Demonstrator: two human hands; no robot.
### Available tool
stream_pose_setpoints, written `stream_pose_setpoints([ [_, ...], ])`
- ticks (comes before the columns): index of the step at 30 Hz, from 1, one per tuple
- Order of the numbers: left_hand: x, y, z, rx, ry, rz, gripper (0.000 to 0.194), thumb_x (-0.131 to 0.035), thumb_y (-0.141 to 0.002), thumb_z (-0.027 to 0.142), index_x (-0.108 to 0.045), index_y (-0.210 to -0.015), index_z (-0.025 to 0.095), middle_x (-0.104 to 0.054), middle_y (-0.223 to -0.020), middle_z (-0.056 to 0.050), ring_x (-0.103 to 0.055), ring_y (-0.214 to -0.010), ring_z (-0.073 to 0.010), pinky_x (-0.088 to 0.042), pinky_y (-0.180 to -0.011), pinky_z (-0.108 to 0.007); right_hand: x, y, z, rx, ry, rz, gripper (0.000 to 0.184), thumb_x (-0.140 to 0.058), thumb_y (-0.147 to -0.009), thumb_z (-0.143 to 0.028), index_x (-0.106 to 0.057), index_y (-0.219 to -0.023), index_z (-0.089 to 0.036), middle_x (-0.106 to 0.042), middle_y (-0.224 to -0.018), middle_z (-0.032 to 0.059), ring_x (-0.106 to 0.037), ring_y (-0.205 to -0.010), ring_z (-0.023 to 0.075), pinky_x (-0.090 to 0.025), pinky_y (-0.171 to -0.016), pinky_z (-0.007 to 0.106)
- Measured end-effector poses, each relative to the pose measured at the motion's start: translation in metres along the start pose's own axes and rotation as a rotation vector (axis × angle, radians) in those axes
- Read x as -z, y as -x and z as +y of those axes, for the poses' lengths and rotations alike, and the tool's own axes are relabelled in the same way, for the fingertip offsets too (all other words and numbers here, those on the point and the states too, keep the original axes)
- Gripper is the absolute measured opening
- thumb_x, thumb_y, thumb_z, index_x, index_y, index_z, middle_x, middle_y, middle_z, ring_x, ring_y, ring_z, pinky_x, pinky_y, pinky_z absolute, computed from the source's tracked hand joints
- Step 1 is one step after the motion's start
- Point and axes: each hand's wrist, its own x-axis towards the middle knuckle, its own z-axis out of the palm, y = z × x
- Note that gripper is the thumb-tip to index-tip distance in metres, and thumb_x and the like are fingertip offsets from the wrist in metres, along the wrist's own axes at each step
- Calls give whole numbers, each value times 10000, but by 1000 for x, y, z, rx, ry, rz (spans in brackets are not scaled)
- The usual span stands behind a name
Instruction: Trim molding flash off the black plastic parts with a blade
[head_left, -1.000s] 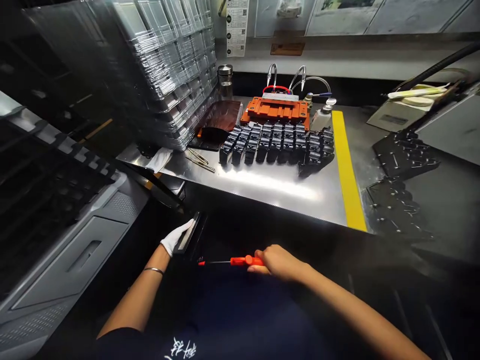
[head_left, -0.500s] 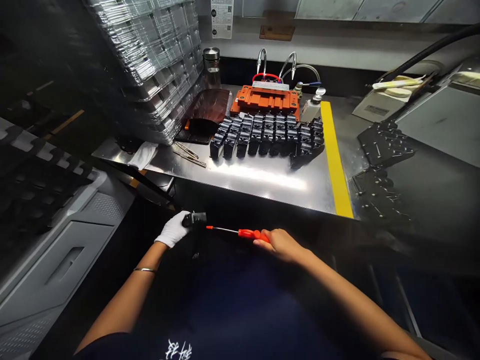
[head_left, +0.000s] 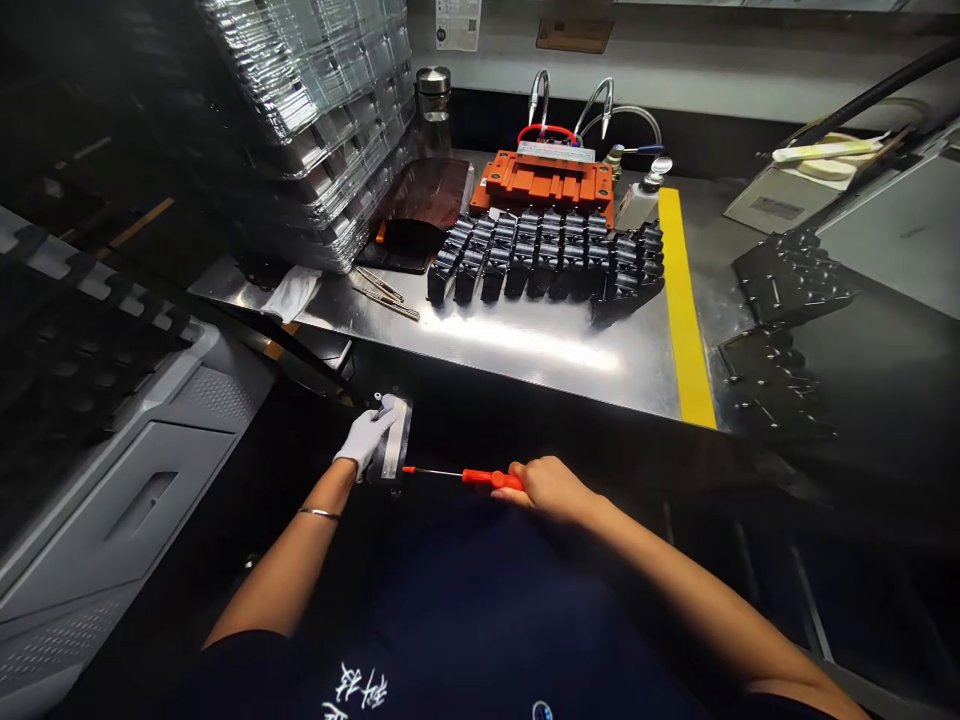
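1. A white-gloved left hand (head_left: 366,440) holds a dark part (head_left: 392,447) bearing a pale strip, in front of the surface's near edge; its grip pinches the part, thumb across the face.
2. The bare right hand (head_left: 553,488) closes its grip around the red handle of a screwdriver (head_left: 486,479), the shaft pointing left.
3. The screwdriver's red tip meets the view at the dark part's lower right edge; whether the two touch cannot be told.
4. Beyond, on the metal surface (head_left: 517,348), rows of black parts (head_left: 550,255) stand side by side, with an orange block (head_left: 551,183) behind them and a small bottle (head_left: 640,202) at its right.
5. Slim metal tools (head_left: 385,292) lie left of the rows, with a white cloth (head_left: 291,295) farther left.
6. Clear plastic trays (head_left: 322,150) rise in a tall stack at far left, a lidded jar (head_left: 433,95) beside them.
7. A yellow stripe (head_left: 686,310) marks the surface right of the rows.
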Motion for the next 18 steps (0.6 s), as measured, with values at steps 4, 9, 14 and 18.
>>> stream_pose_setpoints([
  [4, -23, 6, 15, -22, -36, 17, 458, -673, -644, 563, -639, -824, 143, -680, -778, -55, -618, -819, -235, -465, -715, -323, -3, -3, -11, -11, 61, -23, 650, -241, -924, -679, -626, -886, -156, -701, -690, 91, -658, -636, 208, -245, -518, 273],
  [9, -35, 13, 31, -52, -64, -23, 407, -674, -677, 522, -646, -834, 148, -698, -812, -67, -628, -832, -237, -477, -723, -321, -7, -1, -10, -51, 58, -12, 615, -281, -923, -668, -633, -903, -164, -710, -704, 86, -670, -654, 211, -266, -522, 272],
  [14, -32, 18, 32, -90, -85, -94, 448, -681, -689, 504, -666, -946, 137, -722, -959, -111, -646, -939, -259, -494, -821, -346, -3, 5, 4, -149, -5, 33, 607, -283, -922, -669, -632, -907, -172, -719, -742, 78, -679, -693, 218, -290, -547, 272],
  [18, -19, 25, 28, -148, -114, -177, 534, -694, -658, 542, -674, -1015, 145, -724, -1012, -105, -652, -988, -270, -499, -865, -354, 5, 10, 19, -301, -62, 85, 620, -253, -928, -668, -627, -960, -175, -721, -795, 81, -680, -733, 222, -331, -583, 266],
])
